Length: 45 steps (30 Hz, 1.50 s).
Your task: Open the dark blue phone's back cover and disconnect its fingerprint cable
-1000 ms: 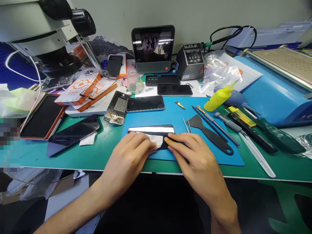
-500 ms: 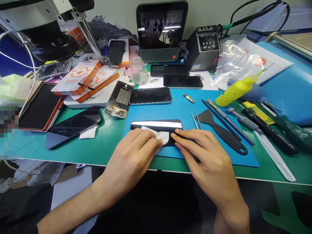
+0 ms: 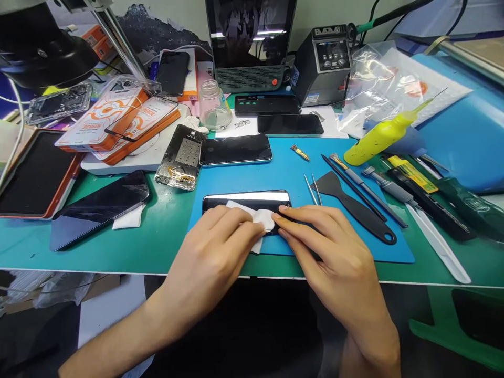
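At the near edge of the blue mat [image 3: 354, 252], a white cloth [image 3: 258, 219] is pressed flat under the fingers of the left hand [image 3: 212, 252] onto a black phone [image 3: 246, 202] lying lengthwise. The phone's right end is pinned by the flattened right hand [image 3: 334, 257], fingers together. Just beyond, tweezers [image 3: 313, 189] and a black spatula [image 3: 354, 207] are laid. Farther back, a second phone [image 3: 235, 149] and a glass jar [image 3: 212, 107] are seen.

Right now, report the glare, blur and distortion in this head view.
Head view: a bright white band of glare runs along the far edge of the phone under the left hand and right hand; wide-angle warping bends the table edge; the centre is sharp, while the microscope at top left is dark and soft.
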Motion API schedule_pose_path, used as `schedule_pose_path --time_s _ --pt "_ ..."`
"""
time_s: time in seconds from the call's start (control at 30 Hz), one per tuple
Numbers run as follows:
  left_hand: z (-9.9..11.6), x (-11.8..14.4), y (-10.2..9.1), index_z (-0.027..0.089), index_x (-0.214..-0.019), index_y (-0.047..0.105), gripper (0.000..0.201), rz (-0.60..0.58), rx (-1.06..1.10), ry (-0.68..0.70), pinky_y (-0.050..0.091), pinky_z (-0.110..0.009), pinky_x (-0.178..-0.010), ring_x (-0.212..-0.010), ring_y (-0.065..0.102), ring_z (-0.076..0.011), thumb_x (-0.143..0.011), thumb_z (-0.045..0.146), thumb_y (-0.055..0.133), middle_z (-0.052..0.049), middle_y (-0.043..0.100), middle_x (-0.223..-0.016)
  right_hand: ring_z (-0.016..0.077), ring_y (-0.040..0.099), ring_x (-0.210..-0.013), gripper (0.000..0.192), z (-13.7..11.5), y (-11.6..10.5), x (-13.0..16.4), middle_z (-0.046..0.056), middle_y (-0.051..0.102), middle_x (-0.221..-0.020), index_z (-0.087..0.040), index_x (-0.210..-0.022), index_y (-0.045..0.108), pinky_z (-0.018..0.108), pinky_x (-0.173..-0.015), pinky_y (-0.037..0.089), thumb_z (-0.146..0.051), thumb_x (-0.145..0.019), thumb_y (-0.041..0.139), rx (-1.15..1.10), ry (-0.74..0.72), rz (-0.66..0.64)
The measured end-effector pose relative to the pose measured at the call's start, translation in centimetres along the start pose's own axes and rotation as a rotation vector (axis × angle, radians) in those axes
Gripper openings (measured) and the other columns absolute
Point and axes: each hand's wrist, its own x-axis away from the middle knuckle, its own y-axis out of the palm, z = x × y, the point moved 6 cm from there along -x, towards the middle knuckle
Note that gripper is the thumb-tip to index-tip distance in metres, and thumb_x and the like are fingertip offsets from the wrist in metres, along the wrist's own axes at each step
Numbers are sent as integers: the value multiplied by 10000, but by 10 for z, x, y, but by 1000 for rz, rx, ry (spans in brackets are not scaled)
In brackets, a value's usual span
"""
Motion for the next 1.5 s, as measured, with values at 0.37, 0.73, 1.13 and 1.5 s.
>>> schedule_pose_path --time_s 0.37,0.73,1.13,1.5 --pt "-14 28 -29 148 -1287 746 213 -50 -84 -41 550 -334 -1027 -1115 694 -191 -1107 37 759 -56 749 -1169 200 733 -1271 246 -1 -1 1 40 848 -1346 -178 -1371 845 407 -1089 616 -110 -1155 749 -14 17 18" --pt "10 -3 6 186 -1176 722 19 37 -6 -9 594 -360 -876 -941 693 -191 -1170 172 709 -11 749 -1036 181 714 -1288 231 1 0 0 41 818 -1349 -197 -1360 829 366 -1124 580 -117 -1160 744 -10 -30 18" --pt "16 -6 7 178 -1135 709 62 16 -19 5 591 -396 -847 -934 719 -220 -1150 118 703 -27 755 -1023 176 718 -1289 243 2 -1 0 29 826 -1354 -207 -1369 823 355 -1128 587 -115 -1160 739 -8 -12 35" --pt "5 5 -3 201 -1079 685 129 52 -3 -109 512 -374 -890 -969 640 -208 -1141 92 710 -18 710 -1019 190 738 -1299 243 -2 -2 1 25 840 -1351 -213 -1367 803 391 -1128 607 -109 -1168 712 -1 12 26"
